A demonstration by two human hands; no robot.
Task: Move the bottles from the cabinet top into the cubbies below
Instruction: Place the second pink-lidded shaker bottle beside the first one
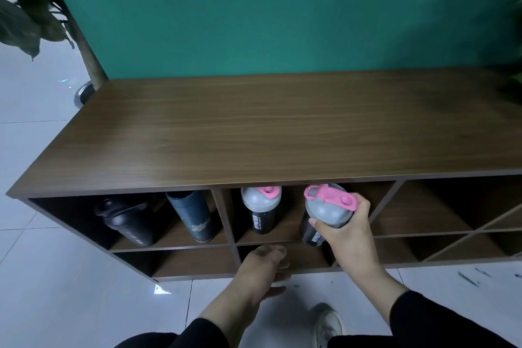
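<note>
My right hand [346,230] grips a black shaker bottle with a grey lid and pink cap [327,206] at the mouth of the middle upper cubby, tilted. A matching shaker bottle [261,210] stands inside that same cubby on the left. In the left upper cubby stand a black shaker bottle [127,220] and a dark blue bottle [192,216]. My left hand [265,264] hovers empty, fingers loosely curled, in front of the lower middle cubby. The wooden cabinet top [254,127] carries no bottles.
A green wall rises behind the cabinet. A potted plant [25,11] stands at the far left, and leaves show at the right edge. The right cubbies [440,215] hold diagonal dividers. White floor tiles and my shoe [327,322] lie below.
</note>
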